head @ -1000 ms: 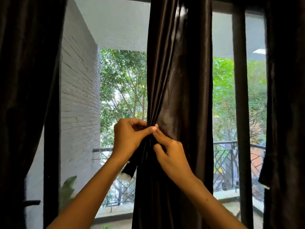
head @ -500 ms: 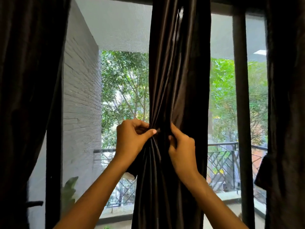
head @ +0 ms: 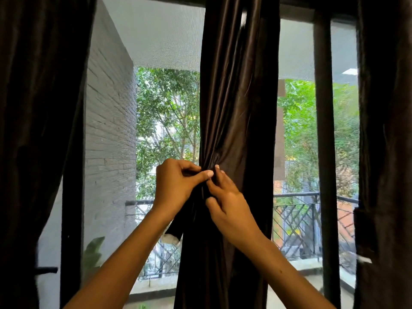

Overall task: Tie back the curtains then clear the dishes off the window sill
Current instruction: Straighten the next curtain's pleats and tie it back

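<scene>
A: Head view, item one?
B: Dark brown satin curtain (head: 236, 112), gathered into a bunch at the middle of the window, hanging full height; its top and bottom are cut off by the frame.

A: Hands?
B: Left hand (head: 176, 186), fingers curled, thumb tip pressed forward, pinching the dark fabric tie-back strip (head: 176, 226) against the gathered curtain. One loose end of the strip hangs below the left wrist, with a pale patch at its tip. Right hand (head: 227, 204), fingers bent, fingertips pinching into the folds just beside the left thumb. Whether it holds the strip or only curtain cloth cannot be told; the fabric is too dark there.

A: Other entries?
B: Second dark curtain (head: 38, 130) down the left edge, third dark curtain (head: 388, 130) down the right edge, both partly out of frame. Dark vertical window frame bar (head: 324, 152) right of centre. Outside: grey brick wall (head: 109, 130), black metal balcony railing (head: 296, 210), green trees (head: 167, 117).

A: Writing, labels, containers?
B: None legible. The window sill and its dishes lie outside the view.
</scene>
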